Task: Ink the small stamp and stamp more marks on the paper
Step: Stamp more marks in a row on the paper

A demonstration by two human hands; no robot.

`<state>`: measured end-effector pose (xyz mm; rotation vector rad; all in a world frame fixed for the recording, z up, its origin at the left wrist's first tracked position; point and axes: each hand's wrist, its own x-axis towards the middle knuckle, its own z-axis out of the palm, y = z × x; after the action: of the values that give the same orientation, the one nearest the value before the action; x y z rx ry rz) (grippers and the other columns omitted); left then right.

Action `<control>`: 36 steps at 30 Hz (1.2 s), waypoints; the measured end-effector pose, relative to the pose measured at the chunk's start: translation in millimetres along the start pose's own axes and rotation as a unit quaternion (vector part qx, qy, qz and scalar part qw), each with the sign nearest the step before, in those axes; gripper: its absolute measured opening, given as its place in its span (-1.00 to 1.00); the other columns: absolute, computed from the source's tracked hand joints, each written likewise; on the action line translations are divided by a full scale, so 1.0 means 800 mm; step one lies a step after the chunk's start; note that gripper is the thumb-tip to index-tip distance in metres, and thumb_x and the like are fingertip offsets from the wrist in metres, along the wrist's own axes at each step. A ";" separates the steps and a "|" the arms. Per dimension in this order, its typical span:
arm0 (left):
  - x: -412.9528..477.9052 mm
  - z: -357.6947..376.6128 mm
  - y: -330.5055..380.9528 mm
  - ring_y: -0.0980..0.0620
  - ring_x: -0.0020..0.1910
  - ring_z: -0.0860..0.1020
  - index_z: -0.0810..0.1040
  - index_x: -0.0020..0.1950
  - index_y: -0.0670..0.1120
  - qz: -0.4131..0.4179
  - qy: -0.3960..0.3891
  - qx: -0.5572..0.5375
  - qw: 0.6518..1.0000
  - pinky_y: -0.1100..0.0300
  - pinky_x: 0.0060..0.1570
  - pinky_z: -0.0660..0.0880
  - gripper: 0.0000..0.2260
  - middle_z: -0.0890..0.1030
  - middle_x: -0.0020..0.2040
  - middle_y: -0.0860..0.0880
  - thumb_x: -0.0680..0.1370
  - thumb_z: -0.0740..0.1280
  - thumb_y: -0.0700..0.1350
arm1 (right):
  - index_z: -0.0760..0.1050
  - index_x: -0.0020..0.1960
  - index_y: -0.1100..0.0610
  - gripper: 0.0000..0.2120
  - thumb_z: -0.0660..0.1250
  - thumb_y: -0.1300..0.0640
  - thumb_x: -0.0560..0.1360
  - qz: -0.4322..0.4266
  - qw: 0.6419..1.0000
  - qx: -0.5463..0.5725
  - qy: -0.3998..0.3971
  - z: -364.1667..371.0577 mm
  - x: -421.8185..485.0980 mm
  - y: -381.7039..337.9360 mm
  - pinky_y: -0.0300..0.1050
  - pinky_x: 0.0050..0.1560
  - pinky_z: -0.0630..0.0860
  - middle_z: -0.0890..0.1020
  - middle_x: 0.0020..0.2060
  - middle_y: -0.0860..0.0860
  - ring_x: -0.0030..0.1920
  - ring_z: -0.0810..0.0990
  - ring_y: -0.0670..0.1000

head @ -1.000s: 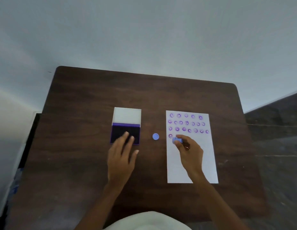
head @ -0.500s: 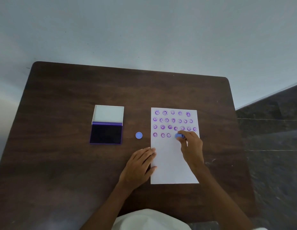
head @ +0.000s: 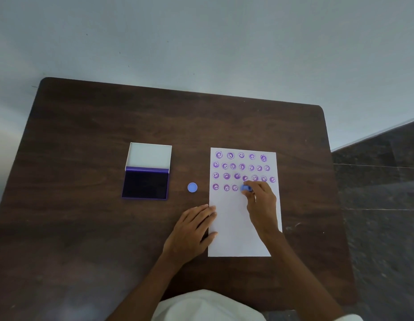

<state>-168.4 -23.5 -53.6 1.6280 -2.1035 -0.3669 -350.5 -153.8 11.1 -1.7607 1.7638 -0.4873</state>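
A white sheet of paper [head: 238, 228] lies right of centre on the table, its upper part covered with several rows of purple smiley marks. My right hand [head: 262, 205] pinches the small blue stamp [head: 245, 188] and presses it on the paper at the end of the fourth row. Spread flat, my left hand [head: 193, 230] rests on the table with its fingertips on the paper's left edge. The purple ink pad [head: 144, 184] lies open to the left, its white lid [head: 150, 155] folded back.
A small round blue cap [head: 192, 187] lies between ink pad and paper. The dark wooden table [head: 85, 228] has rounded far corners. A pale wall stands behind it, and dark stone floor shows at the right.
My left hand left the ink pad and came to rest on the paper's left edge. My right hand moved the stamp rightwards along the fourth row, leaving new marks.
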 end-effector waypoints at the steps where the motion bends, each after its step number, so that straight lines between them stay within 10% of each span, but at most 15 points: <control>1: 0.000 0.000 0.000 -0.03 0.36 0.51 0.56 0.33 -0.09 0.000 0.000 0.001 1.000 0.00 0.31 0.49 -0.58 0.56 0.37 -0.04 0.56 0.32 0.11 | 0.53 0.10 0.22 -0.78 0.41 0.23 0.48 0.007 1.000 0.001 -0.001 0.001 0.001 -0.001 -0.66 -0.11 0.33 0.59 0.07 0.03 -0.05 0.53 -0.12; 8: 0.001 -0.004 0.002 -0.04 0.34 0.53 0.58 0.32 -0.10 -0.001 0.005 0.001 1.000 0.01 0.30 0.50 -0.58 0.57 0.36 -0.05 0.55 0.33 0.10 | 0.49 -0.01 0.07 -0.92 0.37 0.17 0.52 0.074 0.996 0.025 0.031 0.013 -0.002 -0.004 -0.48 -0.35 0.49 0.64 -0.03 -0.09 -0.09 0.63 -0.12; 13: 0.001 -0.001 0.001 -0.01 0.36 0.50 0.57 0.33 -0.09 -0.005 0.004 -0.003 1.000 0.03 0.31 0.49 -0.58 0.57 0.36 -0.02 0.55 0.34 0.11 | 0.57 0.05 0.20 -0.73 0.51 0.26 0.37 -0.050 0.993 -0.096 0.041 0.008 -0.001 -0.004 -0.08 -0.09 0.65 0.62 0.00 0.12 -0.05 0.55 0.03; 24: -0.002 0.006 0.002 0.02 0.40 0.45 0.56 0.34 -0.09 -0.004 0.017 -0.006 1.000 0.09 0.43 0.36 -0.60 0.57 0.36 0.00 0.58 0.31 0.10 | 0.61 -0.02 0.08 -0.75 0.34 0.35 0.40 -0.033 0.997 -0.061 0.025 0.011 0.001 0.010 0.00 -0.01 0.56 0.55 -0.04 0.07 -0.06 0.48 -0.03; 30: -0.004 0.007 0.006 -0.05 0.32 0.55 0.61 0.27 -0.17 0.012 0.050 0.023 0.998 0.04 0.36 0.45 -0.61 0.61 0.30 -0.10 0.57 0.36 0.07 | 0.55 0.02 0.21 -0.76 0.50 0.21 0.39 -0.118 0.991 -0.054 0.008 -0.002 0.004 0.007 -0.41 0.02 0.54 0.61 -0.05 0.04 -0.05 0.56 -0.17; 36: -0.001 0.005 0.007 -0.04 0.31 0.56 0.62 0.26 -0.17 0.010 0.059 0.013 0.998 0.03 0.35 0.46 -0.61 0.62 0.28 -0.09 0.57 0.36 0.07 | 0.58 0.03 0.26 -0.65 0.57 0.27 0.29 -0.209 0.969 -0.134 0.000 -0.009 0.011 0.013 0.03 -0.01 0.65 0.65 -0.08 0.17 -0.09 0.63 0.14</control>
<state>-174.7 -21.5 -55.0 1.6016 -2.0421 -0.2323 -362.7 -162.9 8.4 -2.3415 1.5100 -0.4313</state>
